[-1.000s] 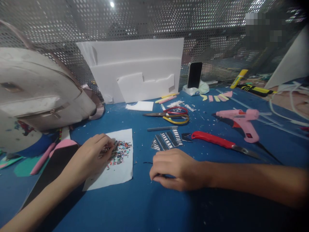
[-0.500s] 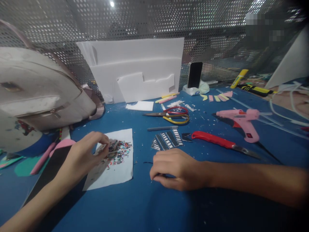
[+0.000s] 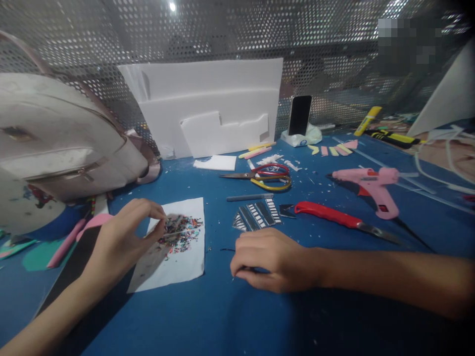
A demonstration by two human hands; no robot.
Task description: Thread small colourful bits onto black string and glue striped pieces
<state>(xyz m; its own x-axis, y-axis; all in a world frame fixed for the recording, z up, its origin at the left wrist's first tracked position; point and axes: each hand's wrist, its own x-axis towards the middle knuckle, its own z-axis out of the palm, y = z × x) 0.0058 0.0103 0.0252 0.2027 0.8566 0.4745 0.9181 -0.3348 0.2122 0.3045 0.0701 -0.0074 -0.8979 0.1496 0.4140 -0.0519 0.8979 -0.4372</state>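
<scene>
My left hand [image 3: 128, 232] hovers at the left of a white paper sheet [image 3: 163, 274], thumb and fingertips pinched together. What the pinch holds, if anything, is too small to make out. Small multicoloured bits [image 3: 183, 235] are heaped on that sheet, next to my fingertips. On the blue table my right hand [image 3: 269, 262] rests with curled fingers and the thumb pressed to the index finger. A tiny pale tip shows at its fingertips, its kind unclear. Just beyond lies a striped black-and-white flat piece [image 3: 256, 216], with a red-handled cutter [image 3: 328, 213] to its right.
Scissors [image 3: 260, 176] and a thin grey stick [image 3: 249, 197] lie beyond the striped piece. A pink glue gun [image 3: 371, 185] is at right. White boards [image 3: 208, 81] and a propped phone [image 3: 300, 115] stand at the back. A pale backpack [image 3: 70, 133] occupies the left.
My left hand has shifted slightly left, its fingers still pinched. My right hand stays in place, and the things on the table look the same.
</scene>
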